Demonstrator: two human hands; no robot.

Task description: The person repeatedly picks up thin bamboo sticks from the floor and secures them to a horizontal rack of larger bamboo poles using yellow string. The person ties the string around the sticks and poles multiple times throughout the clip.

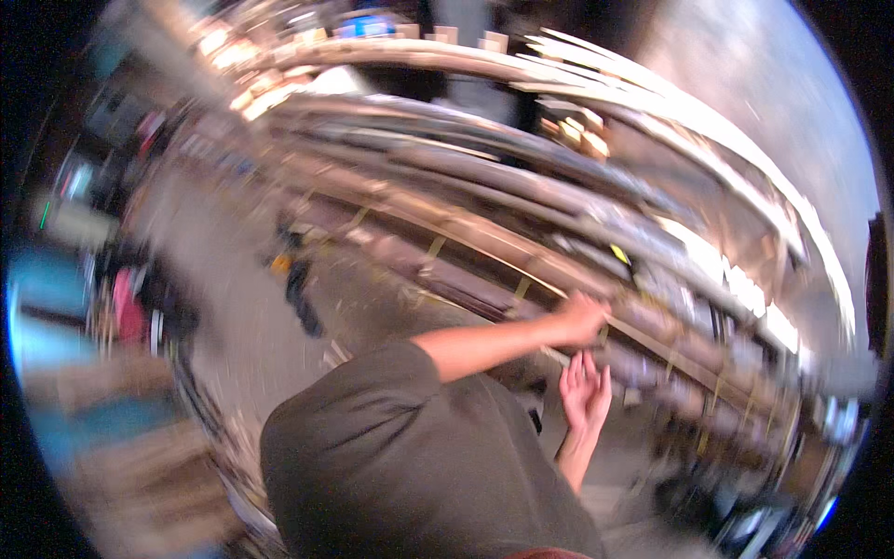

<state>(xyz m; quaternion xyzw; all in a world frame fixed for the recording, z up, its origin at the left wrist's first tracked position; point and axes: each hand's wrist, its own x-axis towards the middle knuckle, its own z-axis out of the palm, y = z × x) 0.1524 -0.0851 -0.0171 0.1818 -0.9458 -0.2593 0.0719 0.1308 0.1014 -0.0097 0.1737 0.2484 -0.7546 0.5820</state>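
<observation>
Head view, heavily smeared, puts your two hands close together by a row of long brown lengths (484,228), which slant from upper left to lower right; narrow yellow bands (435,248) cross them at intervals. The likeliest trouble, as I judge it, is a knock or scrape: your left hand (582,319) overlaps the edge of those lengths in the picture, so a careless sweep could drive its knuckles into them or snag a finger under a band. If one of the lengths were loose, a pull from the side could make it roll or slide, though the blur hides whether any is. Your right hand (585,387) would be exposed just below, and the two hands could bump in so narrow a gap. As for pose, your left forearm (494,347) reaches across in front of your body from the dark sleeve (354,387); its fingers look curled, but I cannot tell whether they grip anything or even touch the lengths. Your right forearm (570,456) rises from below, palm showing, fingers pointing up and loosely parted; nothing shows in that hand.
</observation>
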